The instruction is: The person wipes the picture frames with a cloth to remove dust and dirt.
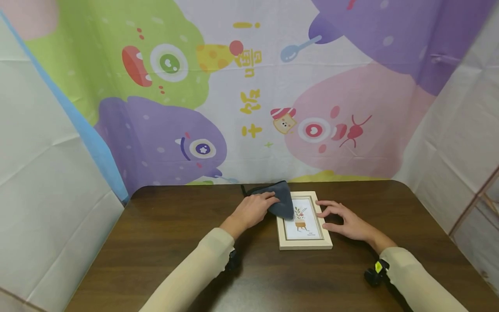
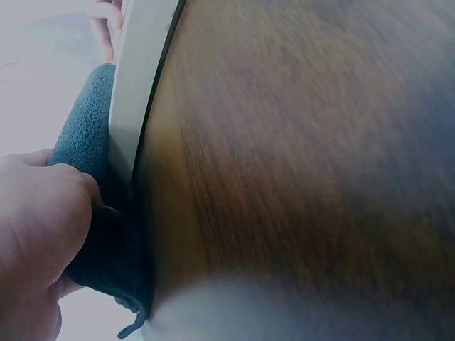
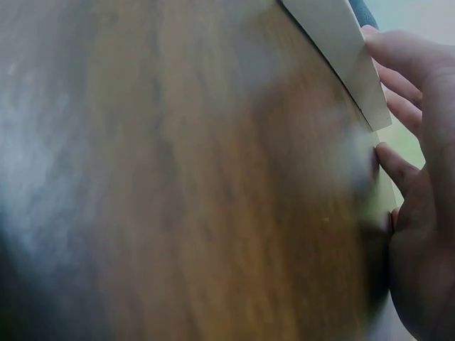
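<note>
A cream picture frame (image 1: 305, 245) lies flat on the table, with a print of a potted plant inside it. My left hand (image 1: 251, 211) grips a dark blue-grey cloth (image 1: 283, 203), which covers the frame's upper left corner. In the left wrist view the fuzzy cloth (image 2: 87, 117) folds against the side of the frame (image 2: 138, 85), and a black loop hangs from its edge. On the opposite side, my right hand (image 1: 348, 222) touches the frame's right edge with its fingertips. The right wrist view has the thumb and fingers (image 3: 402, 53) at the frame's corner.
The dark brown wooden table (image 1: 163, 260) reaches back to a cartoon-printed curtain (image 1: 257, 164). Pale cloth walls stand to the left and right. Black devices (image 1: 376, 273) are strapped at both wrists.
</note>
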A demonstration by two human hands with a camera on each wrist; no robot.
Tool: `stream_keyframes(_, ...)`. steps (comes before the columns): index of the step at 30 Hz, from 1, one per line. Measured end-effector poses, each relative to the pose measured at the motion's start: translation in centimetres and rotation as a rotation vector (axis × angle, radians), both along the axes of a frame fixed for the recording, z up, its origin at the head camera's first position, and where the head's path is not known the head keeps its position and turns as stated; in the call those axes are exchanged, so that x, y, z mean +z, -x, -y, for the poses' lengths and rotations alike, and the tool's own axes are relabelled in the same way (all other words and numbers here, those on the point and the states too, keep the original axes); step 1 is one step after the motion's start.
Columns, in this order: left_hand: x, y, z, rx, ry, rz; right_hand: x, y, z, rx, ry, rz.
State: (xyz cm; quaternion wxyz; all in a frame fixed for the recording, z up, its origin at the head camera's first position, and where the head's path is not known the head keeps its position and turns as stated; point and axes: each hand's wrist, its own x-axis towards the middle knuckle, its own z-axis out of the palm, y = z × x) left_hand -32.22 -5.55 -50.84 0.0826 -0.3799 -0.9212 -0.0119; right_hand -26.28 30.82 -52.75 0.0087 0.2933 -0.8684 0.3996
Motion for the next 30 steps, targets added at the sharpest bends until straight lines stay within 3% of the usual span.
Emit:
stream_keyframes(1,-1.2,0.8,0.1,-0.008,-0.001,-0.018,0.0,0.0,0.0,-0.001,-0.002,-0.003)
stream_keyframes(5,-3.6,2.6,0.3,-0.024,-0.019,-0.041,0.0,0.0,0.0,-0.001,-0.014,-0.014)
stream_keyframes(8,-2.7,2.0,0.1,-0.021,-0.018,-0.021,0.0,0.0,0.0,-0.002,-0.024,-0.019)
stream_keyframes(11,-3.2,2.2,0.1,-0.018,-0.031,0.007,0.0,0.0,0.0,-0.004,-0.032,-0.018)
stream_keyframes(16,-5.1,3.0,0.5,-0.034,-0.081,0.029,-0.1,0.1,0.0,-0.004,-0.034,-0.008)
stream_keyframes(18,-3.3,1.5,0.6,-0.04,-0.045,-0.019,-0.2,0.2,0.0,-0.001,-0.032,-0.011)
stream_keyframes(23,-1.8,-0.2,0.6,-0.063,-0.003,-0.084,-0.3,0.2,-0.1,0.007,-0.024,-0.02)
stream_keyframes(25,-3.3,0.7,0.8,-0.083,-0.022,-0.077,-0.3,0.2,-0.1,0.005,-0.026,-0.021)
stream_keyframes(30,-3.1,-0.3,1.0,-0.111,-0.037,-0.056,-0.3,0.1,-0.1,-0.006,-0.039,-0.036)
